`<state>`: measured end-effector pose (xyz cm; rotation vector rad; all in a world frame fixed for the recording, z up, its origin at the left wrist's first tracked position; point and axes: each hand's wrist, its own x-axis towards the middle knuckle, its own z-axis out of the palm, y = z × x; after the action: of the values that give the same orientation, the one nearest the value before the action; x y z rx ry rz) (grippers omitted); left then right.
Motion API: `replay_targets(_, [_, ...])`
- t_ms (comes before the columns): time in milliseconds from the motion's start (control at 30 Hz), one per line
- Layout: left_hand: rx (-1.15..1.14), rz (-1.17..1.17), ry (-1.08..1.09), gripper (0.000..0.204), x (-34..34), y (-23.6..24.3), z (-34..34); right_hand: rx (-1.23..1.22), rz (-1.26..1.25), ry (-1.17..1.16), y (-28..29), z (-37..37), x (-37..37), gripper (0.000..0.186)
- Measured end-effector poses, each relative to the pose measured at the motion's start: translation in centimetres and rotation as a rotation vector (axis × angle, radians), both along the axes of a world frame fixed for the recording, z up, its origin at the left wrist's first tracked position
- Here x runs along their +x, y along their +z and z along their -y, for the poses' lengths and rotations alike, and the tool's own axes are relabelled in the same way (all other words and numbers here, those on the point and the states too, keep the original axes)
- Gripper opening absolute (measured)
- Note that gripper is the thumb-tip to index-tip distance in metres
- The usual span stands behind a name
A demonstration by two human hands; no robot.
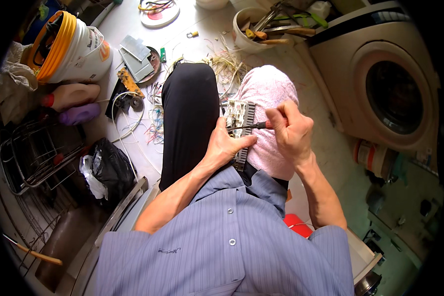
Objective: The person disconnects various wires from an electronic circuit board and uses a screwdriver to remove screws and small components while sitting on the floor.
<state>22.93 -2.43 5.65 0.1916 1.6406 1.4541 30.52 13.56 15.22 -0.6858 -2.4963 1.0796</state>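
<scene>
A long circuit module [236,112] with pale parts and a dark ridged edge lies across my lap, between my dark-trousered left leg and the pink towel [273,93] over my right knee. My left hand [223,147] grips its near part, thumb across the top and fingers at its left side. In my right fist [294,132] is a red-handled screwdriver [259,125], held almost level. Its dark shaft points left over the module, close to my left fingers. The exact spot its tip touches is too small to make out.
Cut wires [227,66] litter the floor beyond my knees. A tool bucket [246,30] stands far right, beside a washing machine [360,74]. To the left are a white-and-orange bucket [86,56], metal plates [135,53], bottles [76,96], a black bag [112,165] and a wire rack [39,158].
</scene>
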Motion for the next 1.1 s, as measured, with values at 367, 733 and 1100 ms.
replay_targets(367, [-0.005,-0.004,-0.011,0.079,0.1,-0.6,0.0,-0.288,0.289,0.068,1.2,-1.6,1.1,0.027])
replay_targets(733, [0.0,-0.036,0.005,0.079,0.1,-0.6,0.3,-0.146,0.279,0.039,2.1,-0.2,0.6,0.03])
replay_targets(1100, [-0.009,-0.077,-0.003,0.08,0.2,-0.5,0.3,-0.22,0.141,0.157,2.3,-0.6,0.5,0.03])
